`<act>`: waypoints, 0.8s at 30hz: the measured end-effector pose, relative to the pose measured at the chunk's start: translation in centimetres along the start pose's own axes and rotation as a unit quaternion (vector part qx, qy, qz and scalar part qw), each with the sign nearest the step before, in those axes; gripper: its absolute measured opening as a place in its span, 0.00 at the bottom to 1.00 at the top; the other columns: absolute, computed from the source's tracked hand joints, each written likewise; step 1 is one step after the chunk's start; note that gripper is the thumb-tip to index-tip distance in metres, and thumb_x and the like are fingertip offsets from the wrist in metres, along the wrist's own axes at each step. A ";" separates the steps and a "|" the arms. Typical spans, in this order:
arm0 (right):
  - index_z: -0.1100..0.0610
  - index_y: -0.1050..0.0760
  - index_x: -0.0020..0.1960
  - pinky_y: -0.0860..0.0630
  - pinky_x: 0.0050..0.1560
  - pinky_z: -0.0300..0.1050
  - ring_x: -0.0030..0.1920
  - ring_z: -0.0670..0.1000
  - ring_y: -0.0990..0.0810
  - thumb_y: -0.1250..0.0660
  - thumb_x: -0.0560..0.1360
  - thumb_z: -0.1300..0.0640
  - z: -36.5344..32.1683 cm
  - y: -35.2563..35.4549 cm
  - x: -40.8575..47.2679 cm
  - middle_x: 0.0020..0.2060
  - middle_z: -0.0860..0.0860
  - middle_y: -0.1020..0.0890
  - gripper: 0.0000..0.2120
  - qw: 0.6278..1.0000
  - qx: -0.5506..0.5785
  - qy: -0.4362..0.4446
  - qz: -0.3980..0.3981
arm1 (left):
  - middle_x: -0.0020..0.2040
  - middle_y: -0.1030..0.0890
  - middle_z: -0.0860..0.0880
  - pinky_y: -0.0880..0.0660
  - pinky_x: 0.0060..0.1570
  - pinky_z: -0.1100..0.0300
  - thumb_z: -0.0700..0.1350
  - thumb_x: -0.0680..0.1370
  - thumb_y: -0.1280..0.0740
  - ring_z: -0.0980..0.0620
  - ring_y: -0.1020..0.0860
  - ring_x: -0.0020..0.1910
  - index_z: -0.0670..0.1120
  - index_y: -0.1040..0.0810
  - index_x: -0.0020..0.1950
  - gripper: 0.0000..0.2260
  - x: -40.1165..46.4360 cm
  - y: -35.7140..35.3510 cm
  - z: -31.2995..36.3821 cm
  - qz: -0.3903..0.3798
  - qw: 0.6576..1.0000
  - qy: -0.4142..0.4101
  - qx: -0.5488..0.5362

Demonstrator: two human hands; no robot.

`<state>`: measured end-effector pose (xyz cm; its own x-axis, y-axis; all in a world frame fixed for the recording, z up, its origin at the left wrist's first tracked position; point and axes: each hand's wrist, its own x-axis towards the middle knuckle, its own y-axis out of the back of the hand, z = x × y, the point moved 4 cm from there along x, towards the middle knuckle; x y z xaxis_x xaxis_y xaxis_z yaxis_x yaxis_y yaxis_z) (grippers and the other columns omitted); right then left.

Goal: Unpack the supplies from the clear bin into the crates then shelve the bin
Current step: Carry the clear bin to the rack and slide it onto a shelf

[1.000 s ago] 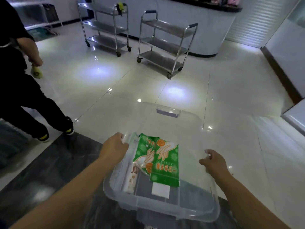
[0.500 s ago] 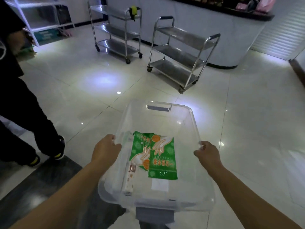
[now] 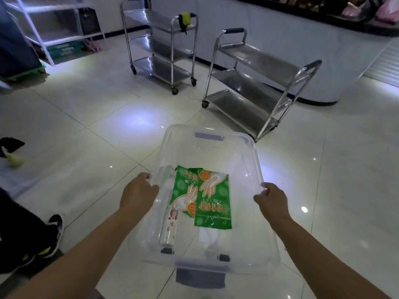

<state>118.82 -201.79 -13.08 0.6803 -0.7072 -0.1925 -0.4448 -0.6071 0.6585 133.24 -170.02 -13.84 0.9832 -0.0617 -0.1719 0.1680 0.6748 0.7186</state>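
Note:
I carry the clear plastic bin (image 3: pixel 216 134) in front of me above the tiled floor. My left hand (image 3: pixel 138 193) grips its left rim and my right hand (image 3: pixel 271 200) grips its right rim. Inside lie two green packets of disposable gloves (image 3: pixel 212 203), overlapping, and a long narrow box (image 3: pixel 169 225) along the left wall. A white slip lies on the bin's bottom below the packets. No crates can be made out clearly in this view.
Two three-tier steel carts stand ahead: one (image 3: pixel 160 44) at the back, one (image 3: pixel 259 83) closer on the right. A curved white counter (image 3: pixel 302 39) runs behind them. White shelving (image 3: pixel 54 29) is at far left. Another person's shoe (image 3: pixel 51 236) is at lower left.
I have walked forward with the bin off the dark floor strip onto the white tiles. The carts are closer and the other person has dropped back to the left edge.

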 end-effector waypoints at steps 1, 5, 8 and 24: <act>0.62 0.30 0.65 0.28 0.45 0.44 0.37 0.50 0.25 0.35 0.69 0.68 -0.8 -0.4 3.1 0.35 0.49 0.25 0.25 1.000 -0.001 0.009 -0.006 | 0.55 0.21 0.44 0.30 0.43 0.59 0.44 0.75 0.35 0.48 0.25 0.44 0.44 0.29 0.64 0.18 2.2 -0.8 0.9 0.006 1.000 0.005 -0.007; 0.62 0.30 0.66 0.30 0.43 0.44 0.37 0.51 0.26 0.36 0.68 0.68 -4.9 -2.0 15.4 0.35 0.49 0.26 0.25 0.998 0.004 0.037 -0.045 | 0.50 0.21 0.45 0.29 0.42 0.59 0.44 0.74 0.35 0.48 0.25 0.42 0.43 0.27 0.62 0.17 10.6 -3.3 4.8 0.033 0.998 0.043 -0.030; 0.62 0.30 0.65 0.29 0.43 0.44 0.37 0.50 0.26 0.36 0.68 0.68 -9.1 -3.4 23.5 0.33 0.49 0.26 0.25 0.995 -0.002 0.066 -0.075 | 0.48 0.20 0.44 0.33 0.42 0.60 0.43 0.73 0.34 0.48 0.26 0.42 0.42 0.26 0.60 0.16 16.2 -3.8 7.2 0.064 0.994 0.076 -0.050; 0.61 0.28 0.63 0.25 0.43 0.50 0.37 0.53 0.26 0.35 0.68 0.67 -35.1 -24.3 54.7 0.33 0.51 0.26 0.23 0.976 -0.050 0.147 -0.150 | 0.42 0.23 0.47 0.30 0.40 0.58 0.43 0.74 0.35 0.46 0.24 0.40 0.43 0.27 0.61 0.15 52.7 2.0 8.7 0.148 0.971 0.154 -0.104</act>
<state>187.28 -213.06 -14.07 0.9161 -0.3585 -0.1798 -0.1503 -0.7226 0.6748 186.03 -178.32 -15.64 0.9130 0.3584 -0.1950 -0.1679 0.7657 0.6210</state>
